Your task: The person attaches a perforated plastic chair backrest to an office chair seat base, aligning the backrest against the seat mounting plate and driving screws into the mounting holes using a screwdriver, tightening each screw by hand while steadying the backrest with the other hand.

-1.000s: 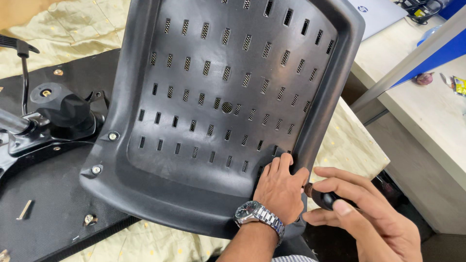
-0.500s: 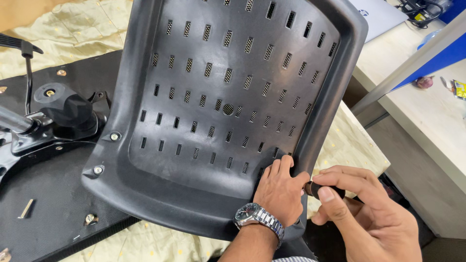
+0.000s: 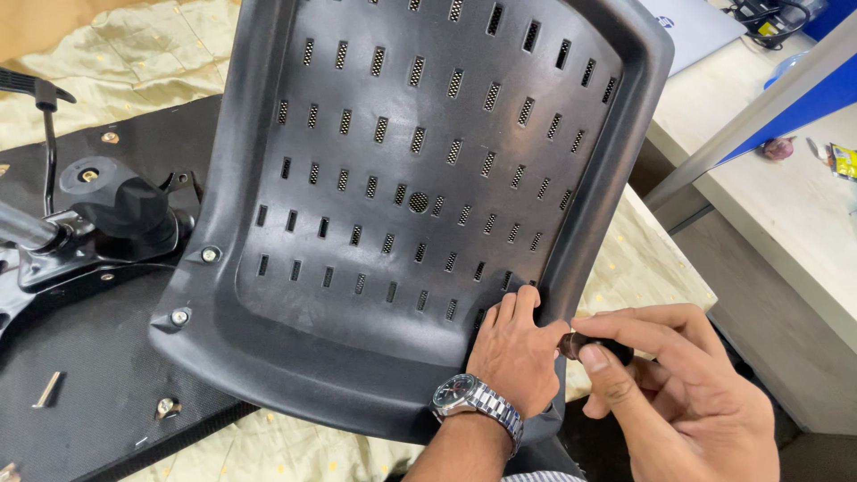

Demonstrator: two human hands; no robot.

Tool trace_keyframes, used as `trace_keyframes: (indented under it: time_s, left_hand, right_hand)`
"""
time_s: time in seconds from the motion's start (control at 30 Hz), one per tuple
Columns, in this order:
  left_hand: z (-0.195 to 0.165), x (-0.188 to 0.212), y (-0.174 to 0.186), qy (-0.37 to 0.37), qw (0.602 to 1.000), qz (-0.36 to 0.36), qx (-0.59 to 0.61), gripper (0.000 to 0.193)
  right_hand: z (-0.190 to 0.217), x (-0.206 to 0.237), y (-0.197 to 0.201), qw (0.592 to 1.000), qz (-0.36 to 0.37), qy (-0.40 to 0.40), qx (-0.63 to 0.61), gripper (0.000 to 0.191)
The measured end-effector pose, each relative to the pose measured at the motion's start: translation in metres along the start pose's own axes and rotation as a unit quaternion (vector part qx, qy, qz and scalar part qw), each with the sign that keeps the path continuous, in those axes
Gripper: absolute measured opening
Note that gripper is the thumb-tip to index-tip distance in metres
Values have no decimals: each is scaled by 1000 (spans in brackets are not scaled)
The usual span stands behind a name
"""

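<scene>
Since a second ago the right hand [image 3: 678, 402] has closed its thumb and fingers around a small dark knob-like tool [image 3: 594, 346] at the lower right edge of the black plastic chair back [image 3: 428, 170], where before the fingers lay spread beside it. The left hand [image 3: 518, 353], a steel wristwatch [image 3: 476, 402] on its wrist, stays pressed flat, fingers together, against the shell's lower right corner. The chair back, a curved moulded panel pierced with rows of small mesh-filled slots, stands tilted over a black seat base [image 3: 80, 357] and hides much of it. Both lie on a pale yellow patterned cloth [image 3: 652, 259]. A black tilt mechanism [image 3: 107, 214] with a lever sits at the left, touching the seat base. A pale worktop [image 3: 786, 205] runs along the right. A loose silver bolt [image 3: 47, 389] rests on the seat base near the lower left.
</scene>
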State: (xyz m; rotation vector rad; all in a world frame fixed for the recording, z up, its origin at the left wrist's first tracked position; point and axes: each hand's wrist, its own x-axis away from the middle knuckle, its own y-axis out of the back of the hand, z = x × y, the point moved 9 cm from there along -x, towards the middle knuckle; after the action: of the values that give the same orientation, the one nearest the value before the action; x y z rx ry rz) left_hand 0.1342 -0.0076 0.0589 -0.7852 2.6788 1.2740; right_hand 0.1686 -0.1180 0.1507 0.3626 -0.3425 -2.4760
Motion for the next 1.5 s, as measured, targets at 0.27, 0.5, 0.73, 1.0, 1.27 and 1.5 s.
trace_keyframes:
  time_s: [0.27, 0.5, 0.73, 1.0, 1.27, 1.5]
  left_hand:
    - [-1, 1, 3, -4, 1000, -29, -10, 22]
    - [0, 2, 3, 3, 1000, -26, -3, 19]
    - [4, -2, 2, 22, 999, -20, 27, 14]
    - [4, -2, -1, 11, 1000, -20, 10, 18]
    - [-6, 3, 6, -28, 998, -60, -10, 19]
    - [-11, 6, 4, -33, 999, -19, 17, 71]
  right_hand:
    - [-1, -3, 2, 997, 37, -50, -44, 27]
    - [-6, -4, 9, 998, 2, -64, 3, 25]
    - [-5, 6, -11, 999, 0, -48, 1, 22]
    - [5, -6, -2, 1000, 3, -25, 2, 21]
    - [7, -13, 11, 998, 3, -39, -52, 25]
    - [10, -15, 18, 999, -5, -46, -18, 26]
